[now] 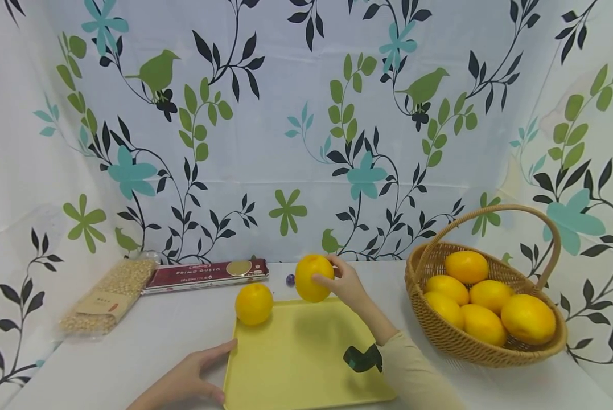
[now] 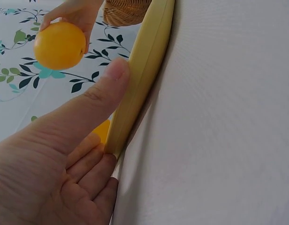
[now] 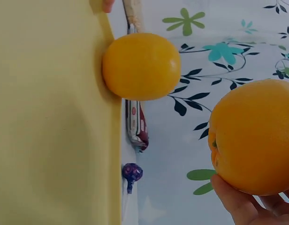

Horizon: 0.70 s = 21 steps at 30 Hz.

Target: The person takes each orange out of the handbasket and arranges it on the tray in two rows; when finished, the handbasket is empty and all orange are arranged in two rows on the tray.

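Observation:
My right hand (image 1: pixel 348 285) grips an orange (image 1: pixel 311 278) in the air above the far edge of the yellow tray (image 1: pixel 306 364); in the right wrist view the held orange (image 3: pixel 257 136) shows above the fingers (image 3: pixel 236 199). A second orange (image 1: pixel 254 304) sits in the tray's far left corner. At the tray's left edge my left hand (image 1: pixel 183 378) touches the rim, its fingers relaxed. The left wrist view has the thumb (image 2: pixel 100 89) against the tray's side (image 2: pixel 144 61), with the other fingers extended by its edge.
A wicker basket (image 1: pixel 455 340) holding several oranges stands at the right. Behind the tray lie a spaghetti packet (image 1: pixel 204 275) and a purple-wrapped lollipop (image 1: pixel 290 279); a bag of pale grains (image 1: pixel 108 293) lies at far left. Patterned cloth (image 1: pixel 286 142) hangs behind.

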Each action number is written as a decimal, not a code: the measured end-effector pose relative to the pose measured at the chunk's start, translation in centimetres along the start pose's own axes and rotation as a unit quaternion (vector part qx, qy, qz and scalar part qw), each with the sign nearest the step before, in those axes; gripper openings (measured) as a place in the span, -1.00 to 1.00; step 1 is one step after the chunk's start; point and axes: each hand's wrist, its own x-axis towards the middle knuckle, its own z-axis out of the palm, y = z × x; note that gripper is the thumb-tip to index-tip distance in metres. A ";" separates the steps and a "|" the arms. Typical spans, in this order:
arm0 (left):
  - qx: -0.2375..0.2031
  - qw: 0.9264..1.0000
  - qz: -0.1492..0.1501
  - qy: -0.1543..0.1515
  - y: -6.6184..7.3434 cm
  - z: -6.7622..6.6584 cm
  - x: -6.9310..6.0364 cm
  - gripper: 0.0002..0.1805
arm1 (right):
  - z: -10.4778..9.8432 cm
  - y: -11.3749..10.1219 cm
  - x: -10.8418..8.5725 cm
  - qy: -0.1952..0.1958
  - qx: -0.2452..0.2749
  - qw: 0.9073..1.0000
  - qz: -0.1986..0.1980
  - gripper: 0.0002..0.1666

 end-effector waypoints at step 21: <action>-0.051 0.998 -0.026 -0.007 0.1 0.0 -0.2 -0.07 | 3.2 0.4 -1.2 -0.023 -0.006 0.999 0.021 -0.43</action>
